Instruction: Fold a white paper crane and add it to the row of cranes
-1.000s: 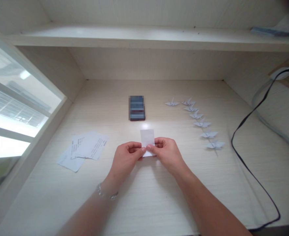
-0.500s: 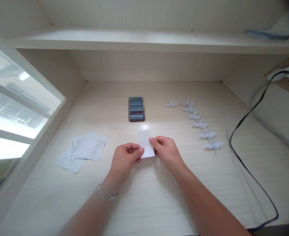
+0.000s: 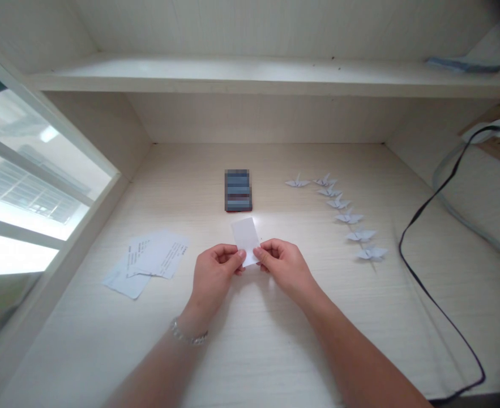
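Both my hands pinch a small white slip of paper (image 3: pixel 245 236) above the middle of the pale wooden desk (image 3: pixel 250 340). My left hand (image 3: pixel 213 274), with a bracelet on its wrist, grips the slip's lower left edge. My right hand (image 3: pixel 284 265) grips its lower right edge. The slip stands tilted a little to the left, its top end free. Just beyond it lies a dark phone (image 3: pixel 238 190), flat on the desk.
A curved row of several folded white paper cranes (image 3: pixel 348 217) lies to the right. A small pile of printed paper slips (image 3: pixel 150 260) lies to the left. A black cable (image 3: pixel 432 272) runs along the right side to a wall socket (image 3: pixel 494 131). A shelf (image 3: pixel 250 76) overhangs the back.
The slip has risen slightly, shifted left and tilted left. My right fingers slid from its upper right side down to its lower edge; my left hand stayed pinched on it.
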Motion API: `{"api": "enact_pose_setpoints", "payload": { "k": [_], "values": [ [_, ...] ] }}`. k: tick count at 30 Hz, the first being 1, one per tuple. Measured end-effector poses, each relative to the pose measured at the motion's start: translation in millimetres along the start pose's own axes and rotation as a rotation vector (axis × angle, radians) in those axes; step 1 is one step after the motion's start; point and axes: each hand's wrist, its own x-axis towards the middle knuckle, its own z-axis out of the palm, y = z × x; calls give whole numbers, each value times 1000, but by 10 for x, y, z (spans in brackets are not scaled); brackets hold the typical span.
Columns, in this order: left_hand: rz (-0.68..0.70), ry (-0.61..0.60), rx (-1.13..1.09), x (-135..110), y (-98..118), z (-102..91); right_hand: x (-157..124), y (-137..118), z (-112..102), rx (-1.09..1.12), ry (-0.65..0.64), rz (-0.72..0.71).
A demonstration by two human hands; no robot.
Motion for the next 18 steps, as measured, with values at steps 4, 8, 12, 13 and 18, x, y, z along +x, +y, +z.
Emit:
{"api": "enact_pose_setpoints", "payload": {
  "k": [4,8,12,13,18],
  "values": [
    [-5,-100,-91,1,-3,-3,-36,-39,-32,-56,-87,36],
    [0,-107,-160,15,-6,-24,-30,-45,-79,-64,-169,32],
    [-21,-115,-101,27,26,-55,16,5,-105,27,-73,-41],
    [-33,-133,-89,26,39,-60,23,15,-108,31,-65,-49],
    [-27,-153,19,14,65,-67,14,5,-109,-53,-130,-11]
  ]
}}
